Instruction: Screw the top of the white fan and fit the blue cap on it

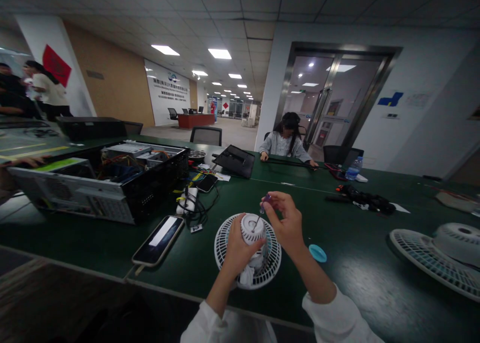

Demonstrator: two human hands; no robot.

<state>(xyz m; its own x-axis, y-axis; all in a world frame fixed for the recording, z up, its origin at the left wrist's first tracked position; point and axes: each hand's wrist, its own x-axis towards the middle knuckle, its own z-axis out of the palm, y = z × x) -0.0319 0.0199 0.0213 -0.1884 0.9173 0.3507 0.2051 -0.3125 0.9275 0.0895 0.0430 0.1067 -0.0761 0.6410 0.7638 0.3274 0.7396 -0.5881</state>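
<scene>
A small white fan [228, 238] lies grille-down on the green table [337, 283] in front of me. My left hand [237, 253] is wrapped round its white motor housing [252, 228]. My right hand [287, 222] pinches a small screwdriver with a purple handle [264, 201] between thumb and fingers. The screwdriver's thin shaft slants down, and its tip rests on top of the motor housing. A round teal cap [318, 253] lies on the table just right of my right wrist.
A smartphone [158, 240] lies left of the fan, near a cable tangle [193, 208]. An open computer case [108, 180] fills the left. Another white fan [442, 255] lies at the right. A person sits across the table [285, 143]; black tools [365, 199] lie nearby.
</scene>
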